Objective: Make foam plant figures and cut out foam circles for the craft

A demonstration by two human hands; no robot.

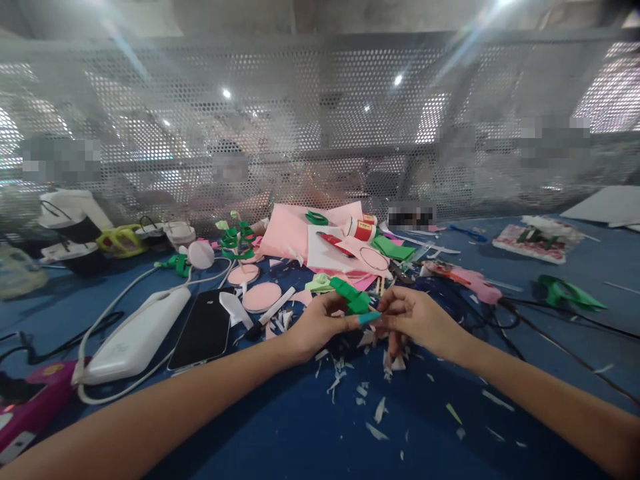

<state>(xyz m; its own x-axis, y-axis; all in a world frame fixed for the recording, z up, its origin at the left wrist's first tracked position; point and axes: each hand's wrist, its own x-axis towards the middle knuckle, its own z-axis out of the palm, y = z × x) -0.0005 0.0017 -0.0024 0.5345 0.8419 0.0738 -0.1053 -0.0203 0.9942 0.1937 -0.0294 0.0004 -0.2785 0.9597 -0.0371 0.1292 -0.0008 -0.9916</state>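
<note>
"Where is the green folded paper [350,295]?"

"Above the middle of the blue bench [240,427], between the person's two hands. The left hand [313,327] holds it, thumb and fingers closed narrowly around its lower part."

"And the right hand [425,323]?"

"Its fingers are bent and drawn close together, right by the near end of that paper. I can't tell whether they grip it or only touch it. There's a turquoise patch [369,318] at the tip of the left thumb too, but whether it's a nail or a separate piece isn't clear."

"What lies around them?"

"White paper scraps [380,408] are strewn over the bench below and in front of the hands. Beyond the hands, pink paper sheets [285,233] lie in a heap, with a red cutter [336,244] on top and a white jar with a red label [360,229] on its side."

"And to the sides?"

"On the left, a pink disc [261,297] lies near a black phone [203,330], and a white power bank [135,337] sits just beyond the phone. Off to the right lies a pink glue gun [475,283], its dark cord trailing across the bench."
</note>
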